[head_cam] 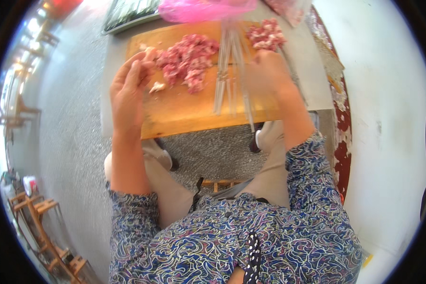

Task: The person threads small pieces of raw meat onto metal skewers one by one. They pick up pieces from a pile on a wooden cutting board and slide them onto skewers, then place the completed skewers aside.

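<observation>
My left hand [129,80] is raised at the left side of a wooden cutting board [184,117], its fingers curled inward. Pale pinkish bits lie right at its fingertips; whether they are gripped cannot be made out. Beside it is a large heap of raw chopped meat [188,58], with a whitish scrap of fat [157,87] just below. My right hand [268,72] is motion-blurred over the board's right part, fingers bent, near a smaller meat pile [267,34]. What it holds is hidden by the blur. Several thin skewers [227,64] lie lengthwise between the hands, some overhanging the near edge.
The board rests on a pale table [312,88]. At the far side are a green-lined tray [131,14], a pink plastic bag [206,9] and a clear bag of meat [287,9]. A white wall [383,106] borders the right; wooden stools [46,227] stand at left.
</observation>
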Motion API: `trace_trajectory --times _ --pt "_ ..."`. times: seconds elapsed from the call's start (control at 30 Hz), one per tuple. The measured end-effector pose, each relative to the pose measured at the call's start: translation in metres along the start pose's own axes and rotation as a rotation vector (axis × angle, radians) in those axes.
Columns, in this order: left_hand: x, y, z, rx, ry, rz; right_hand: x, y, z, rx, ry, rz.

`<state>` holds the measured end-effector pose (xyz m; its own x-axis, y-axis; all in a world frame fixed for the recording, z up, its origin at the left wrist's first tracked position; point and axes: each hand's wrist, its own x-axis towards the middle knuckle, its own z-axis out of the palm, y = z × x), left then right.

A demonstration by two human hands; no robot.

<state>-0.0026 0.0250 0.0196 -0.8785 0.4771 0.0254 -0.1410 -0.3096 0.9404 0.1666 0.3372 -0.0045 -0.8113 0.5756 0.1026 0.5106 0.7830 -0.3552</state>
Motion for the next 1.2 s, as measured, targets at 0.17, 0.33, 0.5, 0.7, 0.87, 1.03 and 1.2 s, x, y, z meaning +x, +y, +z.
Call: trace_trajectory --times 0.17,0.33,0.5,0.7,0.87,1.03,1.2 --pt "0.000 0.004 -0.020 0.365 0.030 0.031 0.010 0.007 -0.013 -0.050 -0.163 0.096" --pt "-0.007 -0.013 -0.033 0.715 -0.040 0.056 -0.011 0.012 -0.019 0.514 -0.140 0.332" --pt "-0.010 -0.019 -0.019 1.045 -0.147 0.267 -0.033 0.008 -0.017 0.663 0.009 0.178" --pt "-0.004 -0.044 0.007 1.393 -0.092 0.625 -0.045 -0.011 -0.006 0.873 0.092 0.022" --pt "0.008 -0.042 -0.007 1.445 -0.077 0.540 -0.056 -0.030 -0.023 0.891 -0.111 -0.002" --pt "-0.017 -0.024 -0.006 0.985 -0.164 0.212 -0.071 -0.028 -0.032 0.912 -0.348 0.108" --pt "-0.038 -0.019 -0.027 0.752 -0.244 -0.059 -0.077 -0.022 -0.027 0.848 -0.433 -0.094"
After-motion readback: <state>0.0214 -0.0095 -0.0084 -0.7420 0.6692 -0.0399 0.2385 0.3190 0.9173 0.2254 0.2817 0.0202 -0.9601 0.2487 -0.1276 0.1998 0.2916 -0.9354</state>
